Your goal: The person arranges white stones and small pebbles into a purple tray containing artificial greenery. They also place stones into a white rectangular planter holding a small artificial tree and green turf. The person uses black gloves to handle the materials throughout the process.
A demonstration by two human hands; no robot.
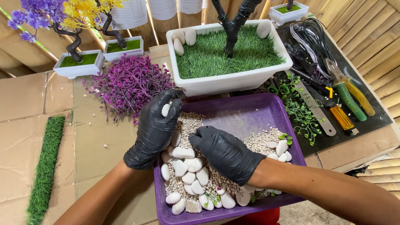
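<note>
Both my hands wear black gloves over a purple tray (246, 112) that holds white pebbles (187, 166) and fine gravel. My left hand (156, 129) is at the tray's left rim, its fingers closed on a white pebble (165, 110). Palm down, my right hand (225, 152) rests on the gravel in the tray's middle with fingers curled; what is under it is hidden. Just beyond the tray stands a white rectangular planter (229, 81) with fake grass, a dark tree trunk (233, 25) and a few white pebbles on the grass.
A purple fake foliage clump (127, 83) lies left of the tray. Two small white pots with fake trees (79, 62) stand at the back left. A fake grass strip (46, 166) lies at far left. Pliers (348, 89), a ruler, wire and green sprigs lie at right.
</note>
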